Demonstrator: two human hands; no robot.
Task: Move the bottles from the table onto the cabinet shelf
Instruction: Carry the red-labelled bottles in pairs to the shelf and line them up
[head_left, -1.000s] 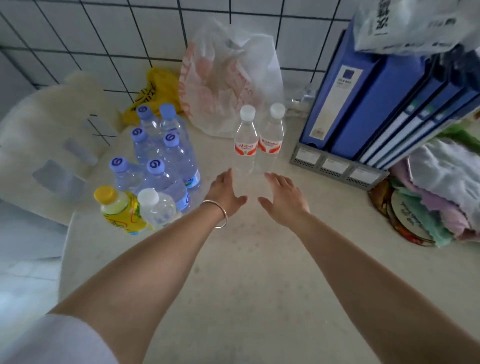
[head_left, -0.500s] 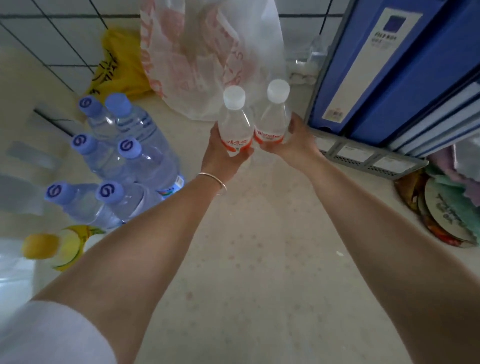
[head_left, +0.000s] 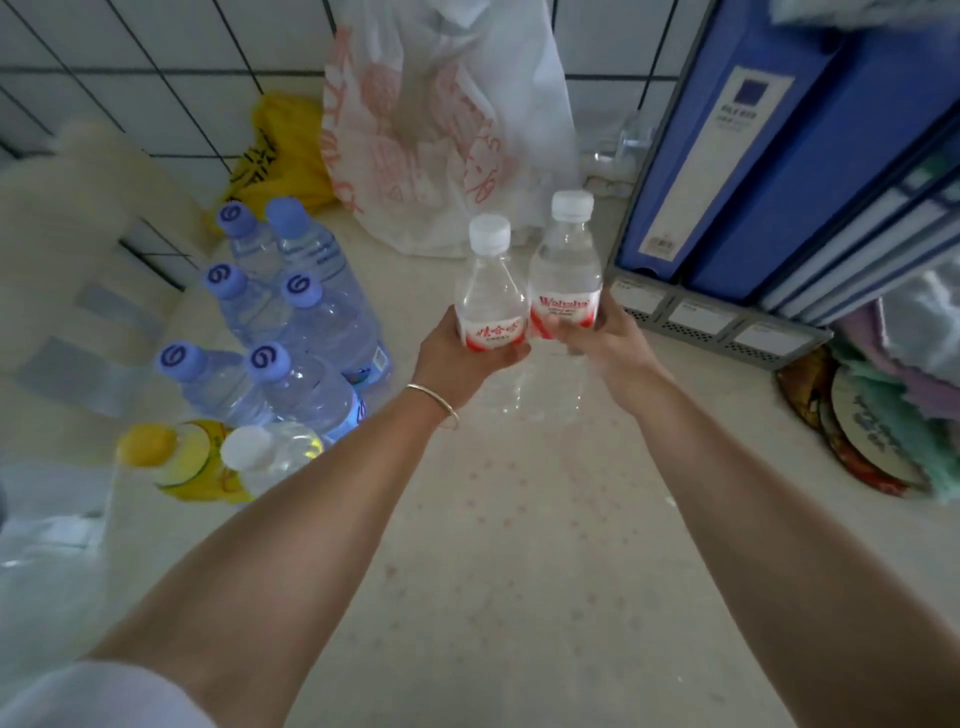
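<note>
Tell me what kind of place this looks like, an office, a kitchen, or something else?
Probably an office break corner or storeroom, not certainly. Blue file binders stand in a grey rack on a pale speckled table, against a white tiled wall, with purple-capped water bottles stocked beside them.

red-labelled bottles (head_left: 491, 306), blue binders (head_left: 779, 156), perhaps speckled table (head_left: 519, 571)

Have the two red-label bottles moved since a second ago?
Yes. Both red-label bottles then stood by the blue binders; now the left hand and right hand hold them up, nearer the camera.
</note>
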